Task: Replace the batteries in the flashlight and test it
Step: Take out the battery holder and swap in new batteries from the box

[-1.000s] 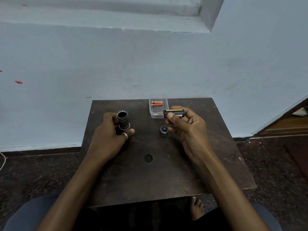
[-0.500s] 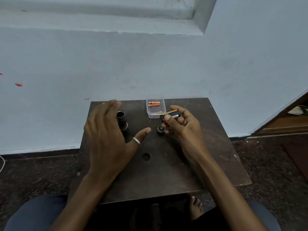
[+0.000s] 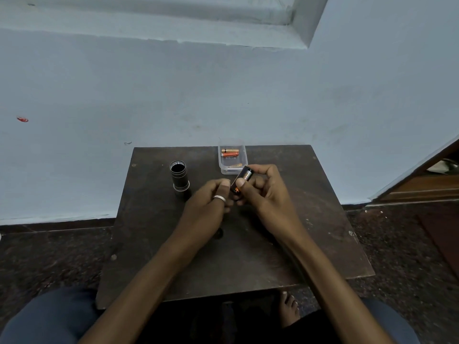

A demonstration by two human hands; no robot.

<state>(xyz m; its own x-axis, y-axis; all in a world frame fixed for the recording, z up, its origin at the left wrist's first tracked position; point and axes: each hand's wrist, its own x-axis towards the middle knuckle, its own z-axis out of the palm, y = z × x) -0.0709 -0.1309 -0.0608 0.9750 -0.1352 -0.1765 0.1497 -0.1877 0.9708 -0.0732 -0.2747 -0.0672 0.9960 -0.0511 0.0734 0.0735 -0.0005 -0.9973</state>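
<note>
Two hands (image 3: 208,199) (image 3: 263,192), one flashlight body (image 3: 179,178), one clear box (image 3: 233,158).

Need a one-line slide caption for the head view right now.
Both hands work a battery holder over the table; open flashlight body stands alone, spare batteries in a clear box.

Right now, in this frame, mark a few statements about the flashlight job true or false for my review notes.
1. The flashlight body stands upright on the table with its top open. True.
2. The left hand grips the flashlight body. False: it is beside the right hand, away from the body.
3. The right hand holds the battery holder. True.
4. The clear plastic box is empty. False: orange batteries lie in it.
5. The box sits at the table's far edge. True.
</note>
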